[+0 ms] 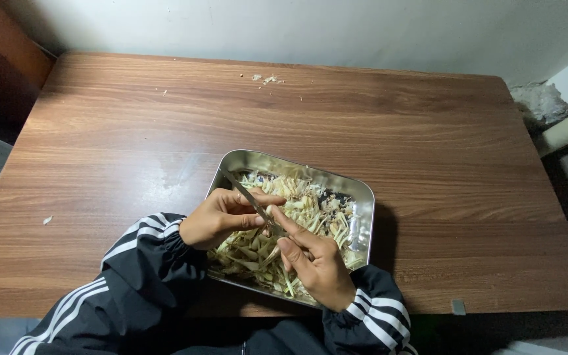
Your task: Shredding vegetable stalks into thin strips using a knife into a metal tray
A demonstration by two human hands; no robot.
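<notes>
A rectangular metal tray sits near the front edge of a wooden table, filled with pale shredded plant strips and peelings. My left hand is over the tray's left side, closed on a thin metal blade or knife that points up and left. My right hand is over the tray's front, its fingers pinching a piece of the pale material right against the blade. Both arms wear black sleeves with white stripes.
Small pale scraps lie near the table's far edge, and one bit lies at the left. A white wall runs behind the table. A small grey tab sits on the front right edge.
</notes>
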